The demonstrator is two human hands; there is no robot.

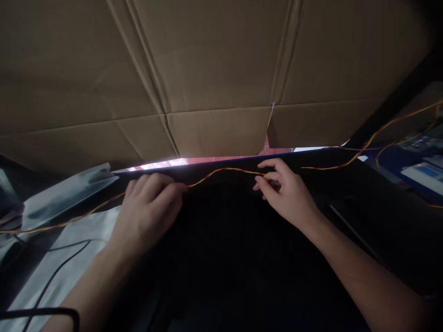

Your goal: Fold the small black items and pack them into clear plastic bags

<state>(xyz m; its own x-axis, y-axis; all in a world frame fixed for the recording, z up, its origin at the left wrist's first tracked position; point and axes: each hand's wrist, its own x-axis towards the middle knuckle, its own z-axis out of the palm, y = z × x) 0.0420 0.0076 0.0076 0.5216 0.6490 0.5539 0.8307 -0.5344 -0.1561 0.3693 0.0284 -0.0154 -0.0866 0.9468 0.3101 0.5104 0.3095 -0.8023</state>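
Note:
A thin twisted red-and-yellow wire (224, 170) runs left to right across the dim scene, along the far edge of a dark panel (228, 240). My left hand (147, 210) is closed on the wire left of centre, fingers curled over it. My right hand (285, 191) pinches the same wire between thumb and forefinger, right of centre. Between the two hands the wire rises in a small arch. It trails off to the left edge and up to the right edge.
A large brown cardboard sheet (207, 69) fills the upper half, close in front. A silvery bag (62, 198) and a black cable (58, 267) lie at the left. Blue and white devices (420, 173) sit at the right.

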